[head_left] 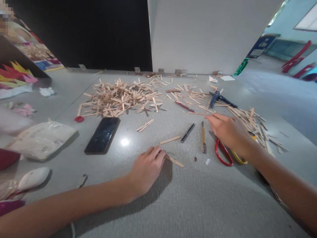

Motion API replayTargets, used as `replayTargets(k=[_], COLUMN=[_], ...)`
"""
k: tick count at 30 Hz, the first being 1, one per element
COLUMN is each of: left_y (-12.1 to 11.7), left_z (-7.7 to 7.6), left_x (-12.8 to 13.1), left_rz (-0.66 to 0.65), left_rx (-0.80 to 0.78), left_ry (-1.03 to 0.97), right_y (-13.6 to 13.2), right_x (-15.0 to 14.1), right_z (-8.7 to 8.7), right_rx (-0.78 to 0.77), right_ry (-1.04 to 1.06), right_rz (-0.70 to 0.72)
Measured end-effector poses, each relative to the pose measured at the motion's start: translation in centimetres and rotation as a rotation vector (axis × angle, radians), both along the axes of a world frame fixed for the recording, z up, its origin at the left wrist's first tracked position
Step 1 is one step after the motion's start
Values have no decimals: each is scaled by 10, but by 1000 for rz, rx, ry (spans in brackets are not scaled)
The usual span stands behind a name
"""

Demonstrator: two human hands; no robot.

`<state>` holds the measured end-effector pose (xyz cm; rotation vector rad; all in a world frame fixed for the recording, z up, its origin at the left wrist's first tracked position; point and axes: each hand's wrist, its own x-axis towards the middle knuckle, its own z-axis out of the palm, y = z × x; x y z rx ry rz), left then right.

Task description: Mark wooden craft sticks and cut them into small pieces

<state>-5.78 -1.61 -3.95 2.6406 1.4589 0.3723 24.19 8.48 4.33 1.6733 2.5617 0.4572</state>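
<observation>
On the far left, paper points (17, 74) in red and yellow lie on the gray table (123, 215). Near them are a white packet (46, 137) and, closer to the person, a white mouse (34, 178). Next comes a black phone (102, 135), lying flat and a bit slanted, with a small red thing (79, 119) just past its far left corner. Behind the phone is a big messy heap of sticks (121, 97). Two sticks (145, 125) lie close together in front of the heap. The left hand (148, 167) is low over the table, its fingers bent and close together. They are at one end of a flat wooden stick (175, 161); I cannot tell if they pinch it or just press it. Another stick (170, 140) lies just past that hand. Then come a dark pen (188, 133) and a yellow knife (203, 137). The right hand (226, 129) has its fingertips almost together, by the end of a thin stick (196, 113); I cannot tell if it has hold of it. Under that hand are scissors (224, 153) with red and yellow handles. Blue pliers (219, 99) lie behind it, and more loose sticks (250, 122) lie to the right.
</observation>
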Motion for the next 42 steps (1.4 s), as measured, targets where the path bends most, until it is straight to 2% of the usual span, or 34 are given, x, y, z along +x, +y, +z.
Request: replayTargets(k=[2, 4, 8, 12, 14, 19, 24, 26, 31, 37, 42], left_y=[-7, -15, -28, -31, -31, -30, -29, -28, -27, -26, -25], left_z=[-2, -1, 0, -4, -6, -11, -19, -20, -17, -14, -14], left_x=[1, 4, 8, 10, 10, 11, 12, 12, 12, 10, 10], left_rz=[-53, -103, -181, -211, -204, -223, -226, -227, -232, -250, -264], left_rx=[115, 191, 205, 174, 165, 146, 152, 143, 175, 124, 155], left_ry=[15, 23, 11, 31, 41, 1, -22, -29, 0, -15, 17], right_y=[5, 9, 16, 18, 18, 9, -15, -23, -30, -29, -24], right_x=[7, 12, 10, 8, 11, 14, -13, -25, -39, -31, -23], right_z=[1, -3, -21, -32, -33, -28, -23, -23, -21, -9, -11], right_rx=[-50, -106, -108, -66, -89, -139, -437, -510, -627, -818, -791], right_ry=[-68, -129, -247, -298, -184, 347, 1057, 1206, 1314, 1281, 1397], right_rz=[-19, 66, 360, 461, 433, 279, 51, -39, -108, -141, -158])
